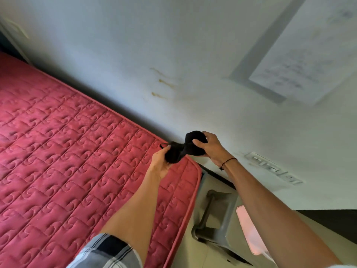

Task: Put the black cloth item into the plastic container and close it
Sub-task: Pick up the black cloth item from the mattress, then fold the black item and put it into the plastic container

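- The black cloth item (185, 147) is held up in the air with both hands, above the far corner of the red quilted mattress (67, 151) and in front of the white wall (173, 45).
- The left hand (161, 161) is closed around the lower left end of the cloth, which is bunched together there.
- The right hand (209, 147) is closed on the upper right end; the thumb presses on the front of the cloth.
- Between the two hands the cloth looks twisted and narrow.
- A thin black cord (228, 162) is around the right wrist.
- A checked sleeve (108, 252) covers the upper left arm.
- Below the right forearm, beside the mattress, stands a grey plastic thing (214, 215); it is maybe the container, but the view is not clear enough to be sure.
- A blurred paper sheet (305, 51) hangs on the wall at the upper right.
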